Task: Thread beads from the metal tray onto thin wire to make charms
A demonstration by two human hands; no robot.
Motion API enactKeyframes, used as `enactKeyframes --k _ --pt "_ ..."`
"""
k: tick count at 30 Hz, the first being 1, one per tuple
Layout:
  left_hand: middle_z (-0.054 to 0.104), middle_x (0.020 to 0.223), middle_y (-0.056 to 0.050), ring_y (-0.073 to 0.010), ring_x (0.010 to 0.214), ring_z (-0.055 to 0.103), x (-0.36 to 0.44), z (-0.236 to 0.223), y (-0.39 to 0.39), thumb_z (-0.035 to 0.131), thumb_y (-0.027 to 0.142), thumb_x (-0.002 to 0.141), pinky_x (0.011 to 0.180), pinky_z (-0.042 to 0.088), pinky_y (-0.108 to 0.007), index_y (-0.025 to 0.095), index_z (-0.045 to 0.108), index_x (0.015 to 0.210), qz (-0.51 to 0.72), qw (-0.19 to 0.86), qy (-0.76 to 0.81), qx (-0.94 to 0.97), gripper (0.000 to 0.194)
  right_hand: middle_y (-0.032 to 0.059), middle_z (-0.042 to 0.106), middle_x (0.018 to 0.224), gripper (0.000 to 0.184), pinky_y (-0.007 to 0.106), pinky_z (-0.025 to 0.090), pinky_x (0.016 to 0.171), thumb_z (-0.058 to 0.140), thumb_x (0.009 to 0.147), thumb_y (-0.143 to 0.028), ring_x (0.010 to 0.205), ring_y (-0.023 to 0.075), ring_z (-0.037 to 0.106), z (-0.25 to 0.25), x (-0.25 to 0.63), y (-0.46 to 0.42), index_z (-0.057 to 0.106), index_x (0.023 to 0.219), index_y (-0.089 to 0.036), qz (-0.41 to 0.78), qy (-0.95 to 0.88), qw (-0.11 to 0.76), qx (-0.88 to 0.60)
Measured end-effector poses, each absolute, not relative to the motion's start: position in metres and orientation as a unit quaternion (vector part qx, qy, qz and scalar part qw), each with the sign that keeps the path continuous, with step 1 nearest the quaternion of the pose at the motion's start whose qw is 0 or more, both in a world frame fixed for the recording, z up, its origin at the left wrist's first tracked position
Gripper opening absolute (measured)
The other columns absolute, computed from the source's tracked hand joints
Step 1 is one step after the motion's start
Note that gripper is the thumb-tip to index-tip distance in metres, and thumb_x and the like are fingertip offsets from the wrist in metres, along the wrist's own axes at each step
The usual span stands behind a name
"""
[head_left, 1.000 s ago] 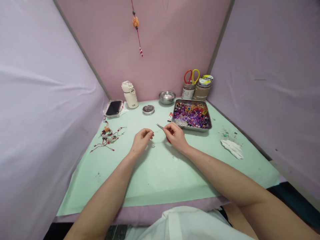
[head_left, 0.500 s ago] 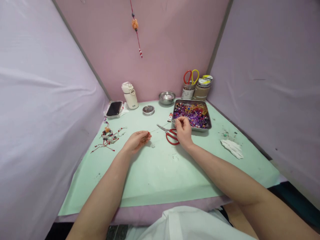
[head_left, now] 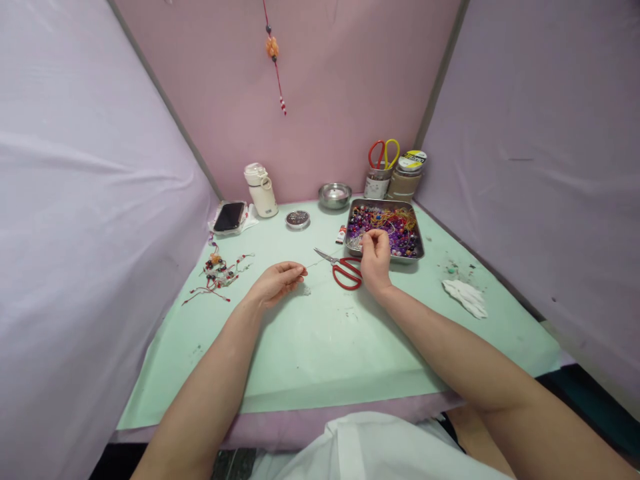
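A thin pale thread (head_left: 316, 263) runs from the fingertips of my left hand (head_left: 281, 280) up toward my right hand (head_left: 376, 261). My left hand pinches its end above the green tabletop, with a small red spot showing at the fingertips. My right hand is closed in a pinch at the front left edge of the metal tray (head_left: 421, 248), and the thread is too fine to follow all the way there. Between my hands lie red-handled scissors (head_left: 346, 270), blades slightly apart and pointing left. Purple and dark beads (head_left: 400, 235) and yellow cord fill the tray.
Beaded red cords (head_left: 216, 272) lie at the left, below a phone (head_left: 230, 217) and a cream bottle (head_left: 263, 193). Behind stand a round container (head_left: 298, 220), a steel bowl (head_left: 335, 195) and jars (head_left: 405, 179). A white glove (head_left: 465, 297) rests at right. A beaded cord (head_left: 272, 48) hangs above.
My right hand has moved a little to the right, away from my left hand, which has shifted very slightly right. The scissors and tray have stayed in place.
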State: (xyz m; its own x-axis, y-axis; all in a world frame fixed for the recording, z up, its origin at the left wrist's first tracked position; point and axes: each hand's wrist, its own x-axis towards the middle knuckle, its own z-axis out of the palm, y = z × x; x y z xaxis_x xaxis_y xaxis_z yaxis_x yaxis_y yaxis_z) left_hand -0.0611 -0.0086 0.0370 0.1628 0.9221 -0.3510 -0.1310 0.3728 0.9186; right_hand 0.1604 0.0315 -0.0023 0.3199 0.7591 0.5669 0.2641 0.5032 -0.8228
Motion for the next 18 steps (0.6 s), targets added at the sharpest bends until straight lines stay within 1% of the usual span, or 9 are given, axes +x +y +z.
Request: enactKeyframes --k 3,6,9,13,15,18 --pt "0.065 0.078 -0.004 -0.0067 0.064 0.058 -0.059 0.036 -0.01 0.08 0.023 0.062 0.057 0.047 -0.015 0.013 0.069 0.076 0.405 0.651 0.501 0.401 0.02 0.0057 0.047 0.094 0.005 0.035 0.042 0.078 0.045 0.088 -0.026 0.086 0.0185 0.048 0.009 0.159 0.023 0.046 0.091 -0.022 0.138 -0.525 0.696 -0.47" --pt "0.066 0.078 -0.004 -0.0072 0.063 0.058 -0.056 0.036 -0.012 0.083 0.024 0.059 0.058 0.049 -0.018 0.013 0.07 0.076 0.407 0.654 0.492 0.405 0.024 0.0068 0.05 0.097 0.007 0.037 0.041 0.083 0.048 0.085 -0.022 0.094 0.0206 0.049 0.018 0.155 0.011 0.05 0.092 -0.022 0.096 -0.592 0.679 -0.424" --pt "0.067 0.078 -0.006 -0.0089 0.062 0.059 -0.051 0.035 -0.013 0.084 0.024 0.057 0.059 0.051 -0.022 0.013 0.069 0.076 0.41 0.662 0.478 0.406 0.026 0.0052 0.056 0.091 0.007 0.038 0.039 0.085 0.047 0.086 -0.02 0.092 0.02 0.053 0.021 0.148 0.001 0.054 0.088 -0.022 0.138 -0.696 0.605 -0.362" --pt "0.069 0.078 -0.006 -0.0109 0.067 0.062 -0.047 0.034 -0.015 0.082 0.023 0.059 0.065 0.052 -0.024 0.013 0.068 0.077 0.413 0.669 0.463 0.409 0.025 0.0032 0.063 0.088 0.006 0.036 0.038 0.085 0.052 0.085 -0.02 0.088 0.0186 0.057 0.017 0.141 -0.005 0.057 0.087 -0.021 0.22 -0.767 0.491 -0.35" --pt "0.069 0.077 -0.005 -0.0104 0.068 0.062 -0.045 0.035 -0.016 0.08 0.023 0.062 0.066 0.052 -0.023 0.013 0.068 0.078 0.415 0.669 0.463 0.408 0.023 0.0026 0.065 0.087 0.006 0.034 0.039 0.081 0.054 0.084 -0.021 0.084 0.0177 0.059 0.014 0.139 -0.004 0.059 0.088 -0.02 0.254 -0.772 0.463 -0.354" --pt "0.069 0.078 -0.005 -0.0088 0.067 0.062 -0.044 0.036 -0.017 0.078 0.022 0.064 0.066 0.051 -0.02 0.012 0.067 0.078 0.416 0.671 0.457 0.41 0.02 0.0017 0.067 0.083 0.007 0.03 0.04 0.073 0.056 0.083 -0.022 0.073 0.0152 0.059 0.01 0.138 -0.001 0.061 0.088 -0.02 0.286 -0.772 0.443 -0.355"
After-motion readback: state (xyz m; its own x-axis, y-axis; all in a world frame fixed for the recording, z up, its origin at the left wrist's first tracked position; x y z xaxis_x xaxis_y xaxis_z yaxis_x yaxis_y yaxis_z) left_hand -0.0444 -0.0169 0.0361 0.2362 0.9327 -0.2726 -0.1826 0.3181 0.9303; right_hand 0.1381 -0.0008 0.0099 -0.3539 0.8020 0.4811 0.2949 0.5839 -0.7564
